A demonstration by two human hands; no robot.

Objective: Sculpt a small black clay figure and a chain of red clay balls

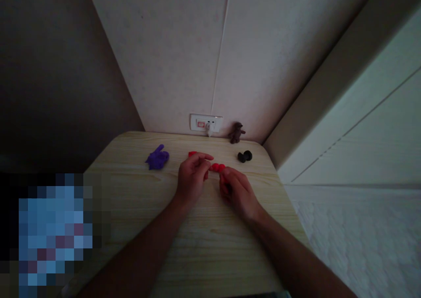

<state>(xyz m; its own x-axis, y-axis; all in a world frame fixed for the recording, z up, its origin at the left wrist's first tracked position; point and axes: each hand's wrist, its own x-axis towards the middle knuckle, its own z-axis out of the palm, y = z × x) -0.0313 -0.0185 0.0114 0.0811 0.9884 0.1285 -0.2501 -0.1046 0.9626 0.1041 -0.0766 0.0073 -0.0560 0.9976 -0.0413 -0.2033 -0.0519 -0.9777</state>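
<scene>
A lumpy red piece of modelling clay (218, 167) lies between my two hands, just above the tabletop. My right hand (239, 193) is closed, pinching its right end between thumb and fingers. At its left end, my left hand (193, 177) has thumb and fingers drawn together against the clay; the exact contact is partly hidden. Behind the left fingers another red piece (192, 153) shows only in part. To the left sits a purple clay lump (158, 158) with a raised stub.
The light wooden table (204, 254) stands against a wall. At its back right are a small dark brown figure (236, 133) and black rounded pieces (245, 156). A wall socket (206, 123) with a plug is behind. A pale cabinet (355, 127) borders the right side.
</scene>
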